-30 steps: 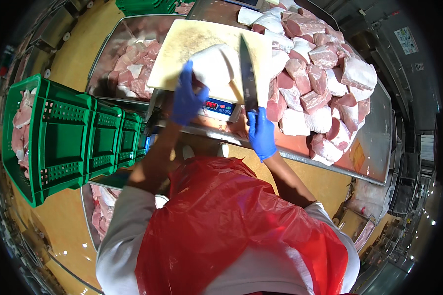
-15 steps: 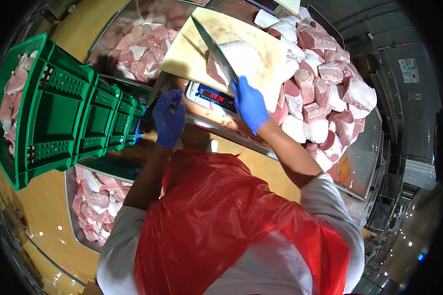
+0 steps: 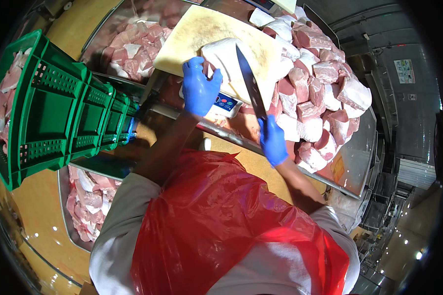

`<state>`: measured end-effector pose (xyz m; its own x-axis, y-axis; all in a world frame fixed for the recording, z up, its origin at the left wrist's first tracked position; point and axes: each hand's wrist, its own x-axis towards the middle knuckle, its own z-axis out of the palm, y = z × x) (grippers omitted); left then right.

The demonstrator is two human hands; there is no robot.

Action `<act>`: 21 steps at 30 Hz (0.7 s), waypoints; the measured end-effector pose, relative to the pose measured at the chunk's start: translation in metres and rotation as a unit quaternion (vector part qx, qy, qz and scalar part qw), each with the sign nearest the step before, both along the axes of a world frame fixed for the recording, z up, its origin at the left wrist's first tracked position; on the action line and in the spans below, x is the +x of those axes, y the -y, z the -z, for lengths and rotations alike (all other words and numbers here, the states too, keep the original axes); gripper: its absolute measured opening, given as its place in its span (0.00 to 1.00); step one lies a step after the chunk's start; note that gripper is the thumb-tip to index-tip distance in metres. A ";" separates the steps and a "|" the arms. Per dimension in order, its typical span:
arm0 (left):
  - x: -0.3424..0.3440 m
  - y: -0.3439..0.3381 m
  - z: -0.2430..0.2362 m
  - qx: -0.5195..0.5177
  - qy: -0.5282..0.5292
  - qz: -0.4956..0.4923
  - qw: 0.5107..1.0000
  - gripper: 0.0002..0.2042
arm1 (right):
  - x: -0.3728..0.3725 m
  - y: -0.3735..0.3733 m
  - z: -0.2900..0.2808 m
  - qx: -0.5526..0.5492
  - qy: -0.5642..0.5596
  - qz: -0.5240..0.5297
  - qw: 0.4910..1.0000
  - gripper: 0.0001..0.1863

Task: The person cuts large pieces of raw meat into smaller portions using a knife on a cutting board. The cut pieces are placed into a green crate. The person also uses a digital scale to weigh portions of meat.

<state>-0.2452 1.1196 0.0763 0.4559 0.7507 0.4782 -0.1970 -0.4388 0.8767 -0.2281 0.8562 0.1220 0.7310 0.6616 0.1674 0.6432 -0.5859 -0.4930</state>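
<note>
A pale slab of raw meat lies on the beige cutting board. My left hand, in a blue glove, presses on the slab's near edge. Gloved in blue too, my right hand grips the handle of a long dark knife. Its blade points away from me and lies across the slab's right side. A red plastic apron covers my chest below.
Several pink and white meat chunks are piled on the steel table to the right. More meat fills a bin left of the board. Stacked green crates stand at left. A small scale display sits under the board's near edge.
My left hand came up from beside the crates onto the meat slab. My right hand drew back toward me and the knife swung from pointing left to lying along the slab's right side.
</note>
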 end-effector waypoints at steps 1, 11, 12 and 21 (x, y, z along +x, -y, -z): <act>0.006 -0.001 0.006 -0.014 -0.015 -0.010 1.000 0.15 | -0.002 -0.030 0.003 0.049 0.015 0.006 0.999 0.09; -0.006 -0.009 0.028 0.052 -0.016 -0.100 0.994 0.15 | 0.024 -0.154 -0.020 -0.086 0.061 -0.067 0.992 0.10; -0.008 -0.007 0.032 0.027 -0.031 -0.097 0.994 0.14 | 0.022 -0.136 -0.022 -0.117 0.060 -0.076 0.988 0.09; -0.080 -0.050 0.027 -0.440 0.057 0.166 0.881 0.15 | 0.005 0.042 -0.100 -0.406 0.054 -0.054 0.911 0.09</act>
<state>-0.3251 1.1694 0.0491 0.7068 0.6878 -0.1655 -0.2948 0.4990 0.8149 -0.2226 0.8141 0.2224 0.6626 0.6664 -0.3419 0.7377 -0.6596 0.1441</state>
